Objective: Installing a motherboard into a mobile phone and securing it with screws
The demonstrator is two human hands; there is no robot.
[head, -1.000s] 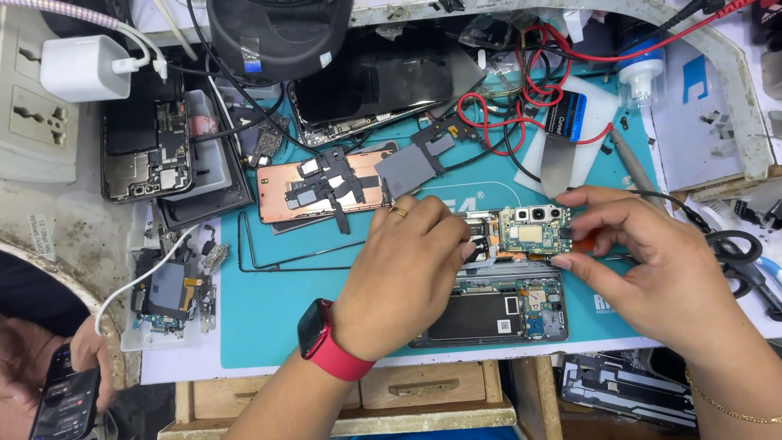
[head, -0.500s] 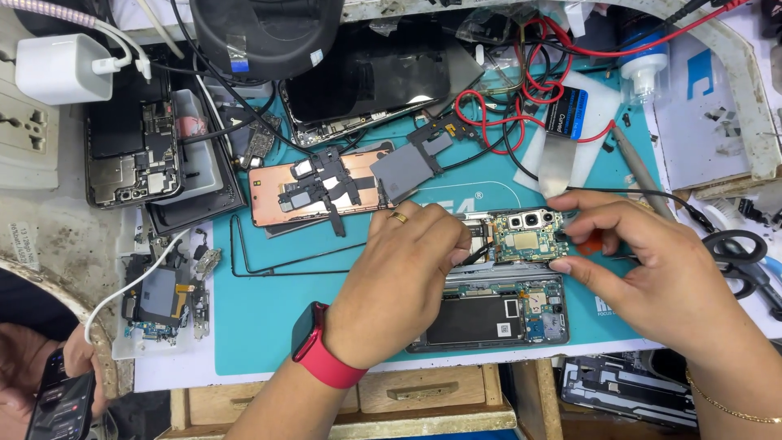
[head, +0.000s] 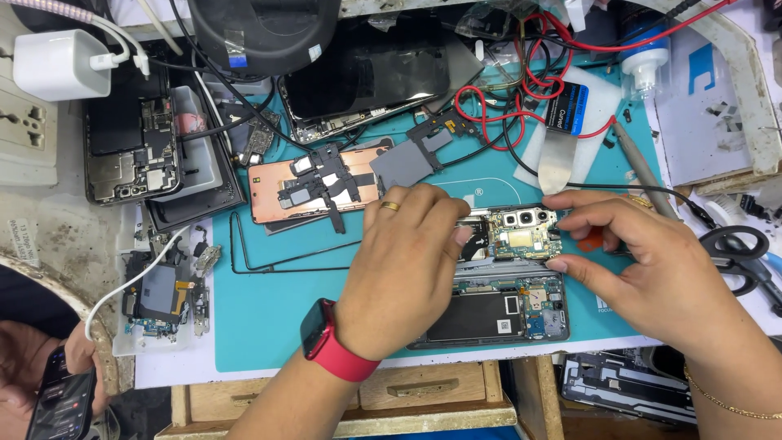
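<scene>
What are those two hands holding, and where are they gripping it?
A phone circuit board with camera modules: left hand fingertips at its left end, right hand at its right edge, above the opened phone.

The wooden counter (head: pixel 423 424) carries a teal rectangular work mat (head: pixel 277 326). On the mat lie an opened black smartphone chassis (head: pixel 489 314), a copper-coloured back plate (head: pixel 318 189), a thin black rectangular frame (head: pixel 244 244) and a tangle of red wire (head: pixel 529 73). Off the mat, at the right edge, lie black-handled scissors (head: pixel 737 253); at the left, a white tray of phone parts (head: pixel 159 297).
</scene>
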